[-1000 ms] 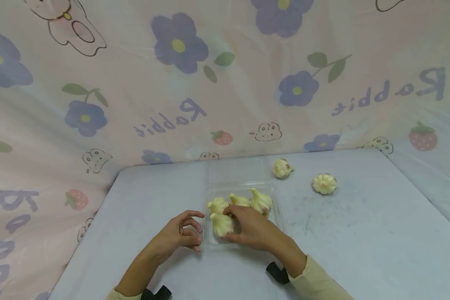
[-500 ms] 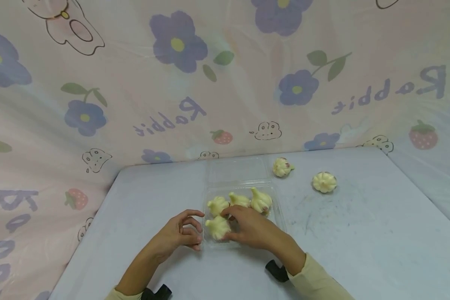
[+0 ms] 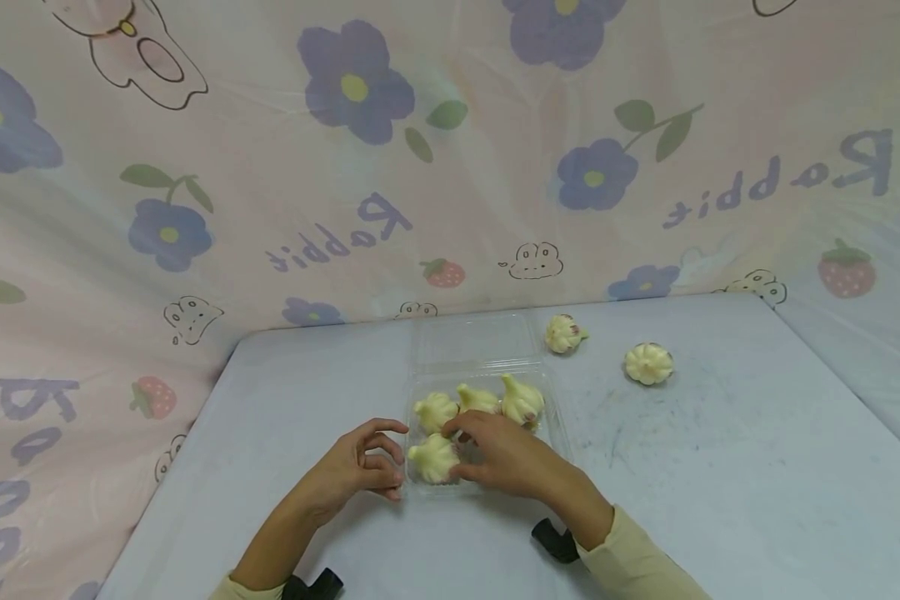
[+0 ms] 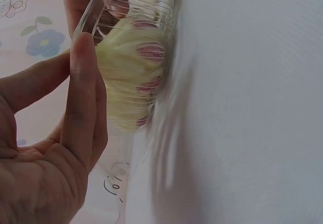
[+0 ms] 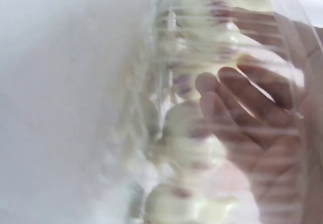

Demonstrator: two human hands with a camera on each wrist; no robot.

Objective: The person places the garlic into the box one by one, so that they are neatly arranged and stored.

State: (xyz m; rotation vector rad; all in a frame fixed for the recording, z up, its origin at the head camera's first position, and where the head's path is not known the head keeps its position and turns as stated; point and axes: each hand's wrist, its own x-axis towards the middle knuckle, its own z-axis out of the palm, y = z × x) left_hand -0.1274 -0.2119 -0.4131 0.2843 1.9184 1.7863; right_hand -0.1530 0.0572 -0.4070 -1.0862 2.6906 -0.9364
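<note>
Garlic bulb sits near-left in a clear container, left of the right hand, whose fingers' grip I can't tell; the left hand, loosely bent, touches the rim. Flowered curtain backs the white table.

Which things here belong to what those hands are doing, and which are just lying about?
Part of the work:
clear box
garlic bulbs inside it
probably the two loose bulbs

Just surroundings, it seems:
white table
flowered backdrop

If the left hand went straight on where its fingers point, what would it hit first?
Probably the side wall of the clear plastic box, which the left hand seems to touch; behind that, a garlic bulb.
</note>
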